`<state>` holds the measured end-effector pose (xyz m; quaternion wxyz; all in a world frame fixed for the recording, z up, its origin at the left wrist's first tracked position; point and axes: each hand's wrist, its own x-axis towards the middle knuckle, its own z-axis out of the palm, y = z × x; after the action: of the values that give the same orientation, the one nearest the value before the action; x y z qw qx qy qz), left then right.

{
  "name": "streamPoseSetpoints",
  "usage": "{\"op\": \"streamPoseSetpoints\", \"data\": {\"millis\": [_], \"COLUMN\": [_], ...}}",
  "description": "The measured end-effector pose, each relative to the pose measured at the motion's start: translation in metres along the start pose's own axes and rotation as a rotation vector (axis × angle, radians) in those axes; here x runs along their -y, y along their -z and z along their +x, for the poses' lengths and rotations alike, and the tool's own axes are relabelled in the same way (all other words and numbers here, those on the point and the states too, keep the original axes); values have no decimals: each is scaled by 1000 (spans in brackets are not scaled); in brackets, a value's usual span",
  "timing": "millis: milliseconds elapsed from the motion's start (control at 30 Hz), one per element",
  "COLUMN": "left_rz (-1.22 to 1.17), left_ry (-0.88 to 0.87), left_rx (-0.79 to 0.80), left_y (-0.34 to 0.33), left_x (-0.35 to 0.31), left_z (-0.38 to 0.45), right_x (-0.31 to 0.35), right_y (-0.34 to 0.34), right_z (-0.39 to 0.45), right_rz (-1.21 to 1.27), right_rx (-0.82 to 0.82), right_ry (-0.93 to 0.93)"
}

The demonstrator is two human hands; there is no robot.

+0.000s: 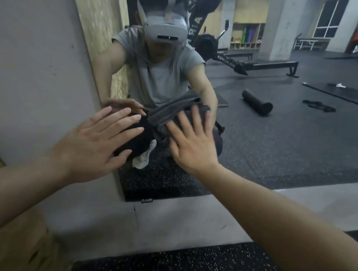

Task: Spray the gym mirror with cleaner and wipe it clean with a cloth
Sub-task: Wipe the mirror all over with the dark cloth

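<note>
Hands (98, 140) flat, right on cloth (171, 110)

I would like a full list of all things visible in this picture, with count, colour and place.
mirror: one, on the wall, low, reaching near the floor
cloth: one, dark grey, pressed on the mirror under the right hand
foam roller: one, black, seen in reflection, on the gym floor
rowing machine: one, black, seen in reflection, further back
floor: black, speckled
left hand: one, fingers straight, at the mirror's left edge
right hand: one, flat on the cloth
</note>
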<state>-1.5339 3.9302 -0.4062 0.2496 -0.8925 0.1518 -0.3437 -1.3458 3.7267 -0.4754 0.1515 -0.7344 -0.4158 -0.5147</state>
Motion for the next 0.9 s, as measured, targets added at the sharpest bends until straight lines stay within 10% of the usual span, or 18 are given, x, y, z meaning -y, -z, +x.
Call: {"op": "streamPoseSetpoints", "data": {"millis": [300, 700, 900], "left_rz": [67, 21, 59], "left_ry": [45, -3, 46], "left_rx": [-33, -96, -67], "left_y": [19, 39, 51], "left_x": [31, 25, 48], "left_z": [-2, 63, 50], "right_x": [-1, -116, -65], "right_y": [11, 58, 55], "right_z": [33, 47, 114], "right_rz": [-23, -23, -5], "right_rx": [53, -106, -231], "right_ry": [304, -594, -441]}}
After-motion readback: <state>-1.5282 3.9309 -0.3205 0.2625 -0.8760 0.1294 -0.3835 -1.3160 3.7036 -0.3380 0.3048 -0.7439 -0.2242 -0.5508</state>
